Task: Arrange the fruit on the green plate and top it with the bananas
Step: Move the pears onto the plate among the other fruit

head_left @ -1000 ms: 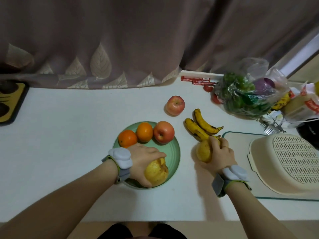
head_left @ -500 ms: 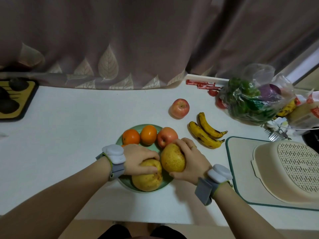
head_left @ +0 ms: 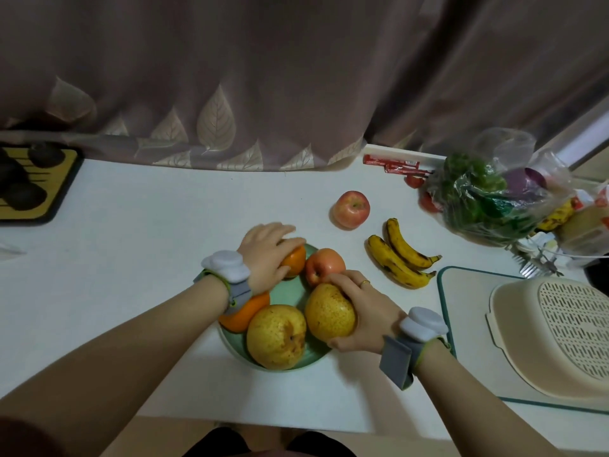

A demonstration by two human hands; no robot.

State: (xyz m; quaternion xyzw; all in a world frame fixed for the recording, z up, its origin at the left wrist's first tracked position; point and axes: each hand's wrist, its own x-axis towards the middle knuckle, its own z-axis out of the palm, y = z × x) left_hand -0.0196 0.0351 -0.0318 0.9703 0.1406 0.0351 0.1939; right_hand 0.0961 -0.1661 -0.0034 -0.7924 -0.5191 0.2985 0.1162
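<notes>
The green plate (head_left: 286,293) lies near the front of the white counter. On it are a yellow pear (head_left: 276,336), an orange (head_left: 244,313) partly under my left wrist, a red apple (head_left: 321,263) and a second orange (head_left: 295,260). My left hand (head_left: 267,253) rests over that far orange, fingers curled on it. My right hand (head_left: 359,308) grips a second yellow pear (head_left: 329,311) at the plate's right rim. A loose red apple (head_left: 351,209) and two spotted bananas (head_left: 400,252) lie on the counter to the right.
A cutting board (head_left: 461,324) with a cream colander (head_left: 557,334) sits at the right. A plastic bag of vegetables (head_left: 487,196) lies at the back right. A dark-and-yellow tray (head_left: 33,186) is at the left edge. A curtain (head_left: 263,94) hangs behind.
My left hand let go of the first pear and moved back onto the far orange. My right hand carried the second pear from beside the bananas onto the plate's right side.
</notes>
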